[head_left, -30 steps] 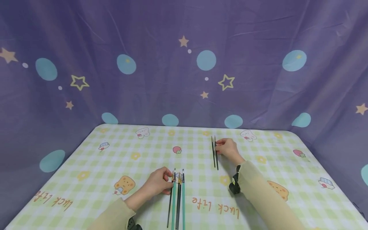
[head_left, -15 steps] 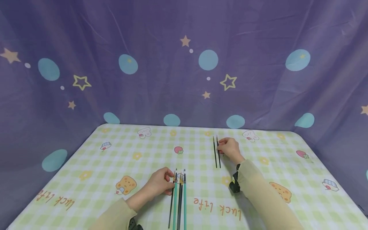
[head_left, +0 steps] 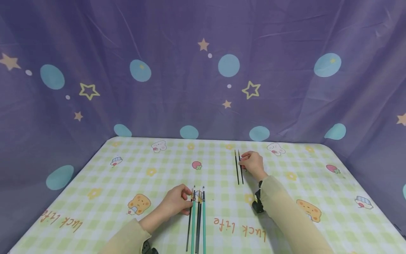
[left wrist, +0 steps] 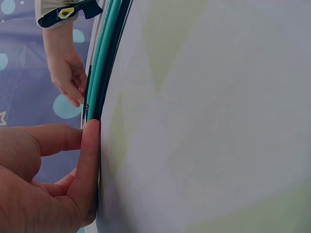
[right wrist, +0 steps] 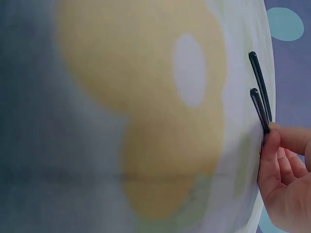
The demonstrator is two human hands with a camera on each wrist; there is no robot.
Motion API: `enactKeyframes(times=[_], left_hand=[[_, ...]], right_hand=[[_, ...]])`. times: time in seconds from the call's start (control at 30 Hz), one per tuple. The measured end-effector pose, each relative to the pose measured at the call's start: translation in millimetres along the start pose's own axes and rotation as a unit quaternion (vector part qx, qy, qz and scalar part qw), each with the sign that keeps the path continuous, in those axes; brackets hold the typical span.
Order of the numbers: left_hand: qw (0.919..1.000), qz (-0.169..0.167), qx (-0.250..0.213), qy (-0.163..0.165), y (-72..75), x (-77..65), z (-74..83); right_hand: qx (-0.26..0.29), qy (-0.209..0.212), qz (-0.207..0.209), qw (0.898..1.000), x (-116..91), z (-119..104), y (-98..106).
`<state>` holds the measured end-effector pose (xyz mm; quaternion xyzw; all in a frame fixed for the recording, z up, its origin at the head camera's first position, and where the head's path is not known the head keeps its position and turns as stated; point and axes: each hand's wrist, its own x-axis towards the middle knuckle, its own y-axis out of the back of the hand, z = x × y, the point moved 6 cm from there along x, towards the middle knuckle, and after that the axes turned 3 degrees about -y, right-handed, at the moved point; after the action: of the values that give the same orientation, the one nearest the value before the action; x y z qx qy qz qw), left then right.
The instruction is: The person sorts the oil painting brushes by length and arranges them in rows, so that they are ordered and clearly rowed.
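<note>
In the head view, two thin black paintbrushes lie side by side at the table's far right of centre, bristles away from me. My right hand (head_left: 252, 163) pinches the right-hand black paintbrush (head_left: 241, 173) between thumb and fingers; the other black paintbrush (head_left: 237, 171) lies just left of it. Nearer me, a row of several paintbrushes includes teal ones, such as the right-end teal paintbrush (head_left: 204, 218), and black ones. My left hand (head_left: 174, 200) pinches the leftmost black paintbrush (head_left: 189, 225) near its ferrule. The lower handles leave the frame.
A green-and-white checked cloth with printed cartoons covers the table (head_left: 142, 183). Behind it hangs a purple curtain (head_left: 177, 98) with stars and blue ovals. Dark bands with small devices sit on both wrists, the right wrist band (head_left: 258, 201) showing more fully.
My right hand has slid its paintbrush slightly away from me, so its handle end is now about level with the neighbouring one. The left hand stays in place; the view shifts slightly.
</note>
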<state>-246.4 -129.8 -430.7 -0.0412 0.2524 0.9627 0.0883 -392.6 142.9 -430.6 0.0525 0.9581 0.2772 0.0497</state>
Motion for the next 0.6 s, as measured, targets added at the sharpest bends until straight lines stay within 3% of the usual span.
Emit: enactKeyframes(times=[0.33, 0.6], left_hand=[[1.0, 0.002, 0.003, 0.005, -2.3, 0.7, -2.4], [1.0, 0.002, -0.001, 0.0, -0.4, 2.5, -4.2]], right_hand=[[0.028, -0.021, 0.004, 0.999, -6.9, 2.9, 3.4], [0.02, 0.014, 0.028, 0.999, -20.3, -4.7, 7.9]])
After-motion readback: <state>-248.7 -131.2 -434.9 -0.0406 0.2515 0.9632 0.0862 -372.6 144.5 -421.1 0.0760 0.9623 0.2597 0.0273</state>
